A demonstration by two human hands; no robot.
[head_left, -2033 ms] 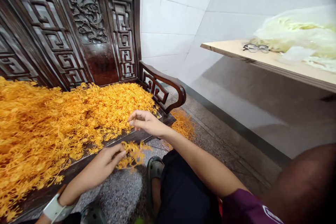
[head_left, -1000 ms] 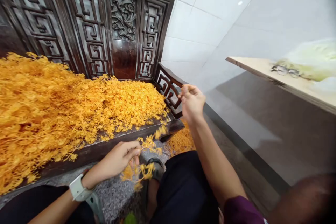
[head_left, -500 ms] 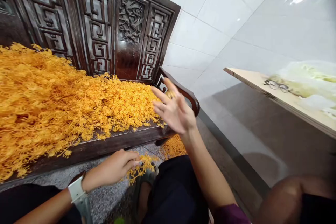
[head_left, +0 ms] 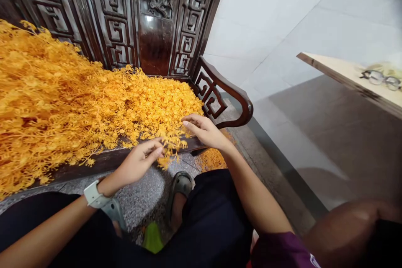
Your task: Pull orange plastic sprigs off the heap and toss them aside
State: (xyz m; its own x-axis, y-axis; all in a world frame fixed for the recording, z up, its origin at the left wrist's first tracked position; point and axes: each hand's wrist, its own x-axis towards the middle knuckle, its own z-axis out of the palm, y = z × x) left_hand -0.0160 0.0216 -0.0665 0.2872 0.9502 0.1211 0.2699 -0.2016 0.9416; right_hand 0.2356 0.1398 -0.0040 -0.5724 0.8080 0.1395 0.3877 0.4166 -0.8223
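My left hand [head_left: 140,159] pinches a small sprig of orange-yellow flowers [head_left: 171,147], held in front of the bench's front edge. Its blossoms point toward my right hand [head_left: 205,130]. That hand hovers by the right end of the seat, fingers stretched out and a little curved, with nothing visible in them. A small gap parts it from the sprig. Behind both hands a large heap of the same orange-yellow flowers [head_left: 94,104] covers the seat of the dark carved wooden bench [head_left: 155,50].
The bench's curved armrest [head_left: 240,102] stands just beyond my right hand. More orange bits [head_left: 213,160] lie on the floor below. At right, a wooden board [head_left: 342,76] bears eyeglasses [head_left: 380,79]. A green object [head_left: 153,238] rests between my feet. Someone's bare knee shows at lower right.
My right hand has come down and left toward the sprig from a raised, spread position, where a small yellow piece was near its fingers. My left hand has lifted the sprig. The view has tilted down.
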